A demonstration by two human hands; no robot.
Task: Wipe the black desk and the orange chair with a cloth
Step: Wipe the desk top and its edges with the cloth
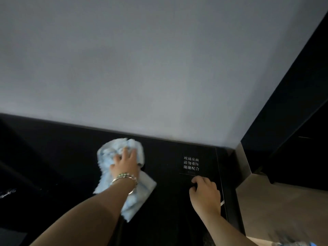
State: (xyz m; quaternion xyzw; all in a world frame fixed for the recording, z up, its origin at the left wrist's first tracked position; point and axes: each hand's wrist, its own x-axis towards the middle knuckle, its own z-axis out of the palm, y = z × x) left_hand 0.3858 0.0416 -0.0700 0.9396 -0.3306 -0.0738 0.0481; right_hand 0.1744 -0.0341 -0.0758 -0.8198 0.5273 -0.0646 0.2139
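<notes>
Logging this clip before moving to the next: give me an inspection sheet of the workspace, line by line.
Surface: glossy black desk set against a pale grey wall; white printed Chinese lettering near its far right corner.
Job's things: fluffy light blue cloth bunched on the desk; orange chair not in view.
Clutter: nothing seen on the desk.
Grippers: left hand, beaded and metal bracelets at the wrist, presses down on the cloth with fingers curled into it; right hand rests on the desk with fingers curled, holding nothing.
Cables: nothing seen.
Surroundings: dark panel on the right; beige floor below it.
</notes>
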